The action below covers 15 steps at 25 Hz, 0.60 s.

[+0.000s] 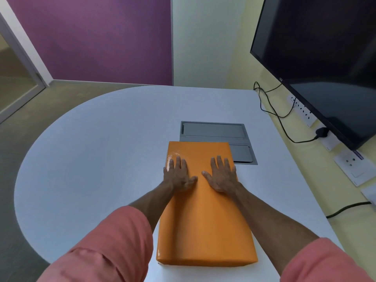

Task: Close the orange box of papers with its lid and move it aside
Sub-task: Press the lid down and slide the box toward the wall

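An orange box [205, 220] lies lengthwise on the pale table [91, 159], its lid on top and covering it; no papers show. My left hand [179, 175] rests flat on the lid's far left part, fingers spread. My right hand [222, 176] lies flat on the far right part, fingers spread too. Both palms press on the lid and grip nothing. A thin white strip shows under the box's near left edge.
A grey recessed cable hatch [213, 131] sits in the table just beyond the box, partly under its far end. A large dark monitor [325, 58] hangs at the right, with wall sockets [305, 110] and black cables [284, 123] below it. The table's rounded edge curves on the left.
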Available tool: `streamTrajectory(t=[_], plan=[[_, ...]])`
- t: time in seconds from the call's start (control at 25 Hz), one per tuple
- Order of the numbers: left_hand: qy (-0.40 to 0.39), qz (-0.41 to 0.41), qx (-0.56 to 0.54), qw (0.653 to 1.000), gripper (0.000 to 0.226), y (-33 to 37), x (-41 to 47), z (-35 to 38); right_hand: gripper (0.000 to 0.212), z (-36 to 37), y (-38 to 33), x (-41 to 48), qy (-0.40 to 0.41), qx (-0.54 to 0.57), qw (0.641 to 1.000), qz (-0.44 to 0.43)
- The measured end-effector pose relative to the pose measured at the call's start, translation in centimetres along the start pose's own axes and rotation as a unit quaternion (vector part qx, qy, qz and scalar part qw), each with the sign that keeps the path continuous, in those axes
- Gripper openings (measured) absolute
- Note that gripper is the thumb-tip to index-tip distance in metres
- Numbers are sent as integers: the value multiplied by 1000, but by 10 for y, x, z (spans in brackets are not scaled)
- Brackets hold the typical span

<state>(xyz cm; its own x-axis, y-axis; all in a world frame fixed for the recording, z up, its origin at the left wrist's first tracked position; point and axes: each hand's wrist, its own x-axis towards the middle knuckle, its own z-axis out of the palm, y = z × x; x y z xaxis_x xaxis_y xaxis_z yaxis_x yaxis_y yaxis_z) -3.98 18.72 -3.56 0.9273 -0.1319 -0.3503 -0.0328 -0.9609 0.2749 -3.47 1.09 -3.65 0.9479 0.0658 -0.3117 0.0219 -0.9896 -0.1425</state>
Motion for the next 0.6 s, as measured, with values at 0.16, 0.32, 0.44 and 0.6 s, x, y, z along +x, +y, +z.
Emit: streamTrajectory(t=[0.16, 0.32, 0.44, 0.6], plan=[[53, 16, -175, 983, 79, -12, -11, -17, 81, -11, -2, -7, 25, 45, 999, -3], [67, -97, -431, 895, 62, -40, -32, -23, 90, -15, 12, -26, 55, 201, 976, 68], [-74, -200, -530, 821, 72, -65, -46, -20, 96, -16, 33, -44, -8, 336, 929, 158], [-200, -175, -550, 791, 75, -77, -54, -9, 95, -12, 45, -67, -126, 432, 858, 249]])
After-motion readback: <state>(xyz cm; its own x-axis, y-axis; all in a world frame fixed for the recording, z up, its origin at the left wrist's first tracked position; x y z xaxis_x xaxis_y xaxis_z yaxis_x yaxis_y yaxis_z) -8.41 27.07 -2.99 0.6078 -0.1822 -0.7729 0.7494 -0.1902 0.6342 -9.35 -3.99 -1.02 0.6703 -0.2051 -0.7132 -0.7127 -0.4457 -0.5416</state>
